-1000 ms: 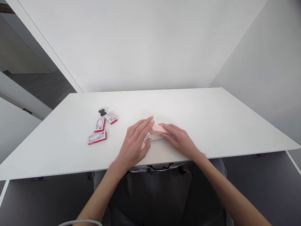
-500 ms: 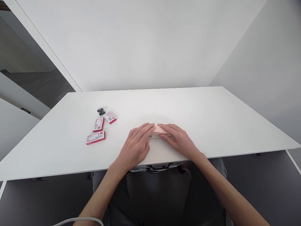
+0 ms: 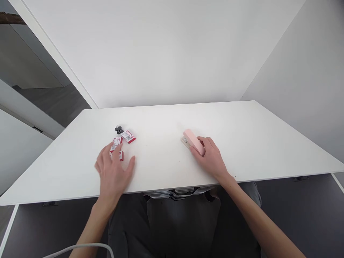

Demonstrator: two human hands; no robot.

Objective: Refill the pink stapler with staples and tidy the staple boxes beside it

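In my right hand (image 3: pixel 209 159) is a pink stapler (image 3: pixel 194 140) with a pale base, resting on the table and angled toward the upper left. My fingers and thumb wrap round its near end. My left hand (image 3: pixel 113 170) has its fingers spread, above the small red-and-white boxes at the left. It covers most of the nearest box (image 3: pixel 121 155), and a fingertip overlaps the middle box (image 3: pixel 116 142). I cannot tell whether it touches either one. Beyond them lies a third red-and-white box (image 3: pixel 128 136).
A small dark object with rounded ends (image 3: pixel 119 130) lies beside the farthest box. The white table (image 3: pixel 161 143) meets a white wall at the back. A pale cable (image 3: pixel 77 245) crosses my left forearm, and drawers with dark handles (image 3: pixel 184 193) show below the front edge.
My left hand has left the stapler and moved left to the boxes, its fingers opening. The stapler has turned from lying crosswise to slanting toward the upper left in my right hand.
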